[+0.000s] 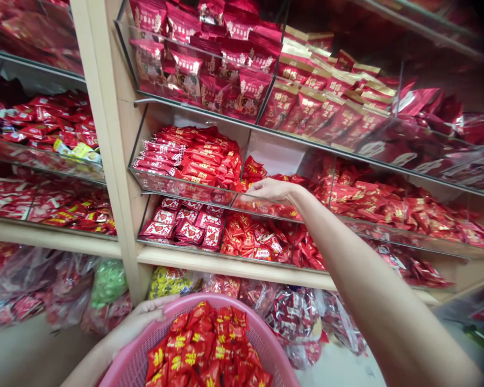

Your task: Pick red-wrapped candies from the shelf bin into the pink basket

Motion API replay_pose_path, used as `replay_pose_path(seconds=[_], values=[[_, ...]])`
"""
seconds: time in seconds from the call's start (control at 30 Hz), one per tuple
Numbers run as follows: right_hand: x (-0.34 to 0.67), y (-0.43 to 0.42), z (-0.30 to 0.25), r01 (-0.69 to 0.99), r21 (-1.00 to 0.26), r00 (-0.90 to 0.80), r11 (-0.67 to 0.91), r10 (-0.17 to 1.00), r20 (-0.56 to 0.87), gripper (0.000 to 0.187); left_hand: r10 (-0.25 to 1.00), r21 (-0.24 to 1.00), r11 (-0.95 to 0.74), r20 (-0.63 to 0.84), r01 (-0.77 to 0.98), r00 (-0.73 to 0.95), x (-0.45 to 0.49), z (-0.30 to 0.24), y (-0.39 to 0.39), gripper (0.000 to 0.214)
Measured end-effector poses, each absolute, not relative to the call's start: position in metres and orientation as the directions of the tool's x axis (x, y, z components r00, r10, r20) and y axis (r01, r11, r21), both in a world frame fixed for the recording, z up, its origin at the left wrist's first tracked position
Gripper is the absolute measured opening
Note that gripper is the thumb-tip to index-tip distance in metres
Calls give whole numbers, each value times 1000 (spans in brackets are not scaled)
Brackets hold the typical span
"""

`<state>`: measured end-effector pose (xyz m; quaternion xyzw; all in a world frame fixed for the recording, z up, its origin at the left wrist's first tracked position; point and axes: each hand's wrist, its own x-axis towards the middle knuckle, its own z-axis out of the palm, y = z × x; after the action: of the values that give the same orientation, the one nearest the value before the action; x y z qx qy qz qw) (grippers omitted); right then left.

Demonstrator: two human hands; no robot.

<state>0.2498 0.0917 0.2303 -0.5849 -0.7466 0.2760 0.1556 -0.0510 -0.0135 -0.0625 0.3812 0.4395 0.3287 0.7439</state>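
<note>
My left hand is closed on the left rim of a pink plastic basket low in view. Inside the basket is a heap of red sweet packets with yellow characters. My right hand reaches over the clear front panel of a middle-shelf bin. Its fingers stretch leftward, slightly bent, and look open; their tips are partly behind the panel. Close by in that bin lie similar red packets, and part of its white back wall shows.
Left of that bin, another compartment holds red wrapped sweets. Larger red bags fill the shelf above. Dark red square packets lie below. A wooden upright divides the shelving. Plastic bags of sweets sit under it.
</note>
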Motion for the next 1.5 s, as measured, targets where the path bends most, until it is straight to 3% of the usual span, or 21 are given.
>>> replay_pose_path(seconds=[0.2, 0.47, 0.53, 0.6, 0.7, 0.77, 0.87, 0.97, 1.23, 1.5], values=[[253, 95, 223, 772, -610, -249, 176, 968, -36, 40, 824, 881, 453, -355, -135, 442, -51, -60, -17, 51], [278, 51, 237, 528, -752, -88, 394, 907, 413, 35, 824, 872, 462, -352, -165, 445, -56, -68, -17, 50], [282, 18, 226, 523, -782, -91, 340, 934, 346, 36, 821, 870, 463, -349, -169, 452, -56, -68, -19, 52], [279, -13, 198, 560, -793, -170, 239, 970, 172, 35, 821, 867, 463, -341, -183, 458, -55, -67, -20, 54], [266, -45, 126, 541, -830, -403, 137, 908, -113, 34, 816, 863, 466, -333, -197, 473, -53, -66, -21, 55], [257, -54, 76, 557, -825, -467, 94, 857, -218, 37, 809, 858, 478, -347, -187, 475, -53, -66, -21, 56], [254, -58, 25, 677, -715, -442, 172, 873, -209, 35, 814, 859, 482, -366, -172, 450, -53, -66, -21, 55], [260, -64, 13, 822, -529, -350, 211, 920, -177, 28, 823, 867, 473, -370, -158, 432, -54, -65, -20, 54], [266, -97, 7, 994, -59, -94, 88, 989, -111, 13, 802, 859, 489, -376, -151, 464, -52, -60, -21, 53], [248, -103, -7, 999, 36, -32, 37, 993, -115, 26, 814, 861, 487, -388, -144, 434, -49, -54, -25, 54]])
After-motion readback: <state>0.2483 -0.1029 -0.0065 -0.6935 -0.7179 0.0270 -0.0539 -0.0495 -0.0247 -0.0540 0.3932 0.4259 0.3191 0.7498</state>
